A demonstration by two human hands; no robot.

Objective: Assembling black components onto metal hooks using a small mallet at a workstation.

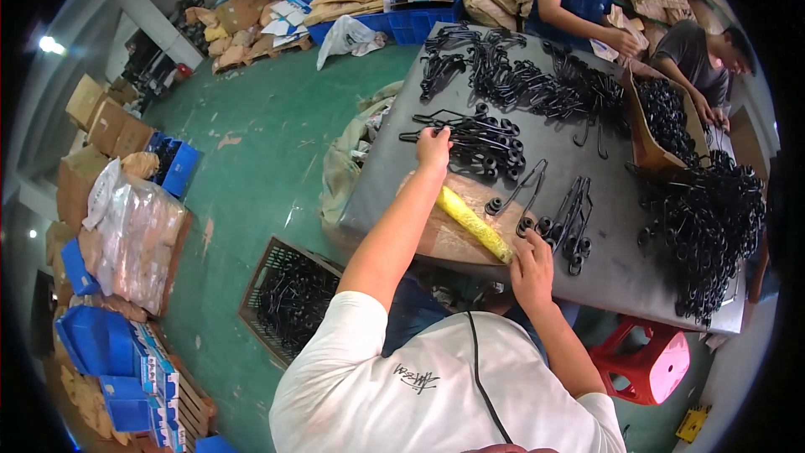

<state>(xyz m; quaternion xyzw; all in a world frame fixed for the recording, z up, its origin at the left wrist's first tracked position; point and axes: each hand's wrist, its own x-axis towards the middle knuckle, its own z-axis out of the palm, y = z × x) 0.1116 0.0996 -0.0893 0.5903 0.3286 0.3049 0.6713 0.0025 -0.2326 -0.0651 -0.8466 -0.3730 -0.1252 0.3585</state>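
Note:
My left hand [433, 149] reaches over the table, its fingers closed at the left ends of a pile of black bent-wire hooks [482, 138] with round black knobs. Just which piece it grips is hard to see. My right hand [532, 267] is at the near table edge, fingers loosely apart, beside the end of a yellow tube-shaped roll [471, 220]. Its fingertips are close to the knob of a single bent-wire hook [537, 189]. More such hooks [573, 222] lie in a small row to the right. Under the roll is a brown, tape-covered cardboard piece [453, 245].
Loose hooks [537, 84] cover the far side of the grey table [381, 193]. A cardboard box [644, 130] of black parts and a large heap [713, 226] fill the right. Two people sit opposite. A red stool [658, 365] and a crate [270, 268] stand near me.

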